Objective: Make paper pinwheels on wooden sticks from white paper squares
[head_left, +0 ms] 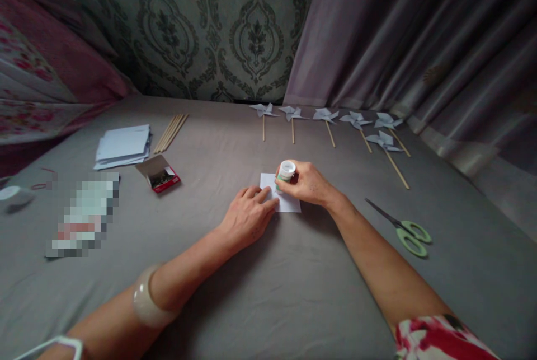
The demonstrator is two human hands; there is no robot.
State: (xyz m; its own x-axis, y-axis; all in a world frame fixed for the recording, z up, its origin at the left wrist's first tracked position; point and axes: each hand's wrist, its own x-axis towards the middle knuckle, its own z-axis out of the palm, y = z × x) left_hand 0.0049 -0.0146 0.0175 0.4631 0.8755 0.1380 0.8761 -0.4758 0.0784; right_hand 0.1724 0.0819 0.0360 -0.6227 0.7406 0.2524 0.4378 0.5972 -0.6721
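Note:
My right hand (308, 181) is wrapped round a white and green glue stick (287, 168). It holds the stick upright with its lower end down at a small white sheet of paper (290, 204). My left hand (250, 214) lies palm down with the fingers stretched out, their tips on the left part of that sheet. The tip of the glue stick is hidden by the fingers. Scissors (400, 227) with green handles lie to the right of my right forearm.
Several white paper pinwheels (325, 116) on sticks lie along the back right. At the left are a stack of white paper (123, 144), several wooden sticks (171, 133), an opened small red box (161, 177), a blurred-out packet (86, 217) and a white cylindrical object (14, 197).

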